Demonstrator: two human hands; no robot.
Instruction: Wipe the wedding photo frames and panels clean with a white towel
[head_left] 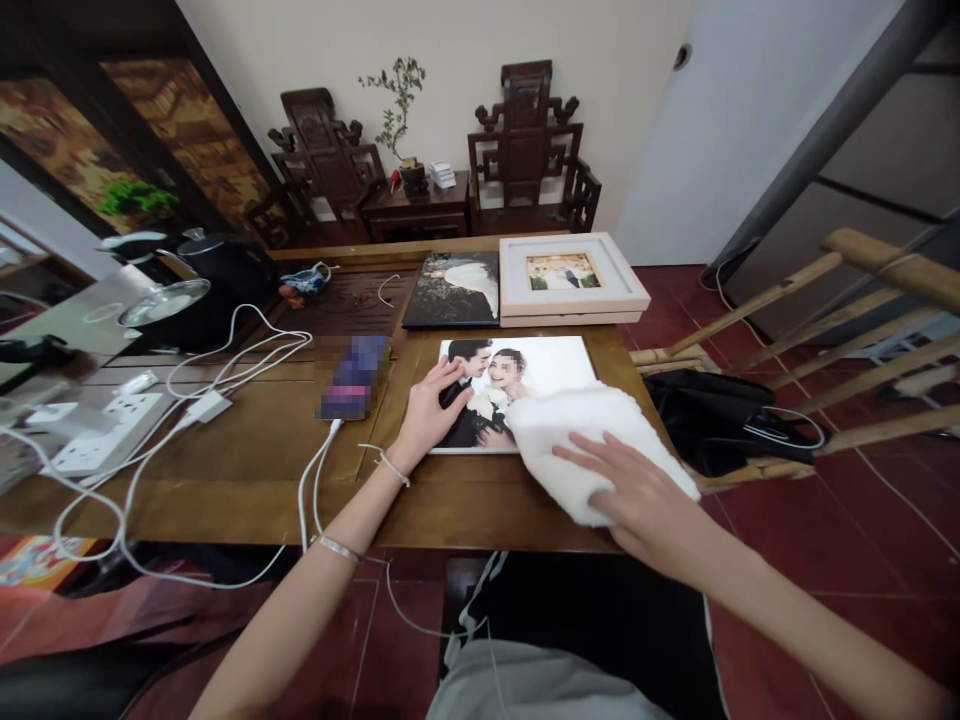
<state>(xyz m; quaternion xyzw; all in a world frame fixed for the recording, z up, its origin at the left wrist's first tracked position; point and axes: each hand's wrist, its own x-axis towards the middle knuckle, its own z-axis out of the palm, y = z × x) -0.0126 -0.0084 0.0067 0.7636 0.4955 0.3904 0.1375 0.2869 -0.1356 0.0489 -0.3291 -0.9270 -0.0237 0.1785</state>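
A glossy photo panel (547, 365) of a couple lies flat on the wooden table (247, 450) in front of me. My left hand (431, 410) presses flat on the panel's left edge, fingers spread. My right hand (637, 490) lies palm down on a folded white cloth (577, 425), which covers the panel's lower right corner. Beyond the panel lie a dark photo album (454, 290) and a white framed photo (570, 280).
A phone (354, 377) on a white charging cable lies left of the panel. A white power strip (112, 430) with looping cables sits at the far left, near a black kettle (217, 265). A black bag (720, 415) rests on a bamboo chair at right. Carved chairs stand behind.
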